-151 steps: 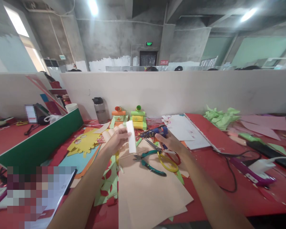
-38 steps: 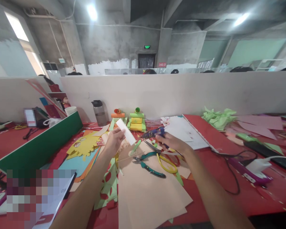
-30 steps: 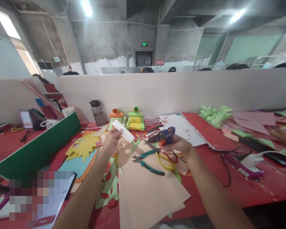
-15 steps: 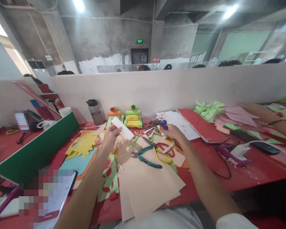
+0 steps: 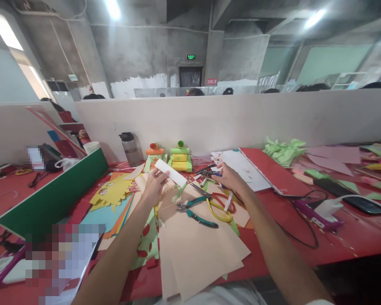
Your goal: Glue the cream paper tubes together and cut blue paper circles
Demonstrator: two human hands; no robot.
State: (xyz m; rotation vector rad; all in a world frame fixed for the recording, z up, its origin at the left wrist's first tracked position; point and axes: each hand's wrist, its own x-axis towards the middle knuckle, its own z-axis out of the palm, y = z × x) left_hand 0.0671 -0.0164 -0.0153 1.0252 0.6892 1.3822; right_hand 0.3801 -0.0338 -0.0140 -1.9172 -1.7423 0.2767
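Observation:
My left hand [image 5: 155, 184] is closed on a white paper strip [image 5: 171, 171], folded or stiff, tilted down to the right. Over the far middle of the desk, my right hand [image 5: 229, 177] has its fingers apart, right beside a blue glue gun [image 5: 216, 173] that it partly hides. Between my arms lie green-handled pliers [image 5: 197, 212] and scissors [image 5: 217, 205] with red and yellow handles. Beneath them are beige paper sheets [image 5: 200, 250]. Two small rolled-paper models, one orange-topped [image 5: 154, 150] and one green-topped [image 5: 180, 151], stand behind my left hand.
A dark-lidded bottle [image 5: 129, 148] stands by the white partition [image 5: 225, 114]. On the left are a green board [image 5: 57, 195], yellow paper cutouts [image 5: 111, 190] and a phone-like screen [image 5: 79, 258]. To the right lie a red folder [image 5: 269, 169], green paper scraps [image 5: 284, 152] and a purple power strip [image 5: 317, 216].
My right hand has let go of the blue glue gun, which now lies lower among the scraps. The view has shifted slightly left. The co-worker's arm at the right has gone out of sight.

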